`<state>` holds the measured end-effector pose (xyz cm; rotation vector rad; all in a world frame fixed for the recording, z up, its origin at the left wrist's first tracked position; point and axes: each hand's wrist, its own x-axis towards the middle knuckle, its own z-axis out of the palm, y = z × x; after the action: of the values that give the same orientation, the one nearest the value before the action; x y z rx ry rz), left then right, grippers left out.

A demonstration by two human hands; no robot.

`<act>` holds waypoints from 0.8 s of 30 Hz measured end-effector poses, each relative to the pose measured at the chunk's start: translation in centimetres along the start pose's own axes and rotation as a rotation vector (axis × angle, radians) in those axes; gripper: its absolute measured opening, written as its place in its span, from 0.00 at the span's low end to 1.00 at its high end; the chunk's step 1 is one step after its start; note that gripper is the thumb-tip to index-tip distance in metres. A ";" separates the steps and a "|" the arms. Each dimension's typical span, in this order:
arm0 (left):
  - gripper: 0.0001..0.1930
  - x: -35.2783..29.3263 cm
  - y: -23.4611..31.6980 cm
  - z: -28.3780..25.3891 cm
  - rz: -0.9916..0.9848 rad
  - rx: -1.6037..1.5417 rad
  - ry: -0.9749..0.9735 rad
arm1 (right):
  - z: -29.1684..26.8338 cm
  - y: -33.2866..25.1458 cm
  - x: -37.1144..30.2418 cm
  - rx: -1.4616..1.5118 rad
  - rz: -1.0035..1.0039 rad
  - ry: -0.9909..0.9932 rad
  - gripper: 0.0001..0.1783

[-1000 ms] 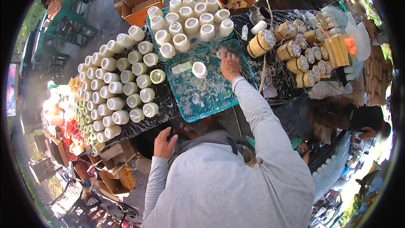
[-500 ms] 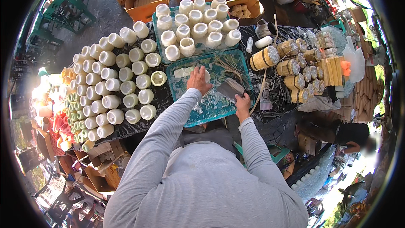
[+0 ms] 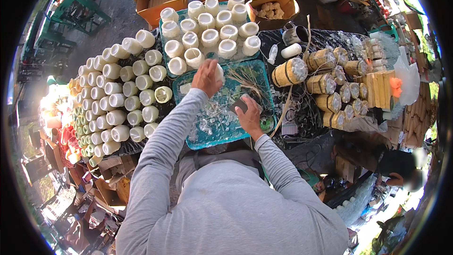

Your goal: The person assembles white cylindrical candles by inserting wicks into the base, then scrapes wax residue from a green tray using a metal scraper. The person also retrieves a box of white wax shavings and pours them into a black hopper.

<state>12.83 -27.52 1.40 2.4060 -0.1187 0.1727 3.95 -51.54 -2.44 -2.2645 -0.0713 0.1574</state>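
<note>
My left hand (image 3: 206,78) is closed on a pale wax candle (image 3: 219,74) at the far side of the teal tray (image 3: 214,136). The candle is partly hidden behind my fingers. Over the tray's right half, my right hand (image 3: 249,118) grips a broad, dark-bladed knife (image 3: 239,106); its handle is mostly covered by the hand. White wax shavings (image 3: 213,114) litter the tray, and dry fibre strands (image 3: 245,81) lie near its far right. A pale wax piece (image 3: 185,88) rests by its left edge.
Beyond stands another tray holding several round white candles (image 3: 206,21). Rows of similar candles (image 3: 113,71) fill the table's left side. On the right are tied yellowish bundles (image 3: 289,72), a metal mug (image 3: 295,34) and a white cylinder (image 3: 291,50). Cardboard boxes (image 3: 162,1) sit behind.
My left hand has moved away from me and slightly left with the candle. My right hand has shifted left, turning the knife so less of its blade shows.
</note>
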 end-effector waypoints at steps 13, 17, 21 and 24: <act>0.28 8.6 -1.8 1.2 -0.141 0.299 -0.133 | -4.5 4.7 -1.8 0.121 0.059 -0.170 0.25; 0.29 8.4 0.6 -0.2 -0.059 0.408 -0.070 | -4.4 5.4 -1.5 -0.100 -0.176 -0.038 0.27; 0.31 3.7 2.6 -2.9 -0.091 0.342 -0.064 | -3.9 5.4 1.2 -0.306 -0.291 0.025 0.30; 0.30 -2.1 1.9 -3.8 -0.214 0.370 -0.131 | -3.4 4.9 5.2 -0.237 -0.106 0.014 0.32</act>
<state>10.15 -26.38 5.12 2.7766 0.1220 -0.0701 9.59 -56.67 -4.51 -2.4905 -0.2119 0.0799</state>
